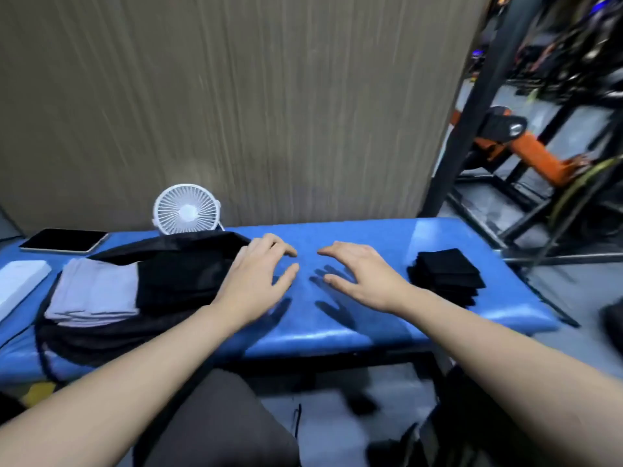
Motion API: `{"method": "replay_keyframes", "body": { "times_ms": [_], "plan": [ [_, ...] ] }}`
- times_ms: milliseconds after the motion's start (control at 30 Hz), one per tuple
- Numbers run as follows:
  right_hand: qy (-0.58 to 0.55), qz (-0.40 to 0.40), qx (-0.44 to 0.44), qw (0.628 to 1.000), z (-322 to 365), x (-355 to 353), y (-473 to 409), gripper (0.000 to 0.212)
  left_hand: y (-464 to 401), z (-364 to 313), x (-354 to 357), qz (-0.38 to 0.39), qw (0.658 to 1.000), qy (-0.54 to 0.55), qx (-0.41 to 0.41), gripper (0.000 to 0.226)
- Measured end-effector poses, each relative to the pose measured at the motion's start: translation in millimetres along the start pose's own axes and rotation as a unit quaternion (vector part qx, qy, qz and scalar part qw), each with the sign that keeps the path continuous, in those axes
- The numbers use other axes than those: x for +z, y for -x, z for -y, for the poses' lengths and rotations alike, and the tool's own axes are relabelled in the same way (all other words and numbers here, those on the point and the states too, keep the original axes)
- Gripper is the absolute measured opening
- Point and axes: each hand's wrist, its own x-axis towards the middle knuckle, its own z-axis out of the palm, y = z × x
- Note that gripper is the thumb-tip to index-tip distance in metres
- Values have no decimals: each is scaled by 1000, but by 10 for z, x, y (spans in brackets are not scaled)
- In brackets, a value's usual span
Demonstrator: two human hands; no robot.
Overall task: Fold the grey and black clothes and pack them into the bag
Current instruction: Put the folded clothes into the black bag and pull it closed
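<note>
A black mesh bag (111, 335) lies on the left of the blue padded bench (337, 335). Folded grey cloths (92, 293) and folded black cloths (178, 281) lie stacked inside its open mouth. A separate stack of folded black cloths (446, 274) sits on the bench's right part. My left hand (256, 281) hovers palm down at the bag's right edge, fingers relaxed, holding nothing. My right hand (357, 276) hovers palm down over the bare bench between the bag and the right stack, fingers spread and empty.
A small white fan (185, 210) stands at the bench's back edge against a grey wall. A dark tablet (64, 240) and a white box (18, 284) lie at the far left. Black metal frames and orange equipment (536, 153) stand to the right.
</note>
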Motion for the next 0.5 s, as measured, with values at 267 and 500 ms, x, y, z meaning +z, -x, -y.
{"method": "replay_keyframes", "body": {
  "times_ms": [267,500],
  "plan": [
    [0,-154,292,944,-1220,-701,871,51,-802,-1411,1123,125,933,293,-169,42],
    [-161,-49,457,873,-1519,-509,993,69,-1288,-1843,1763,211,845,304,-387,90]
  ]
}}
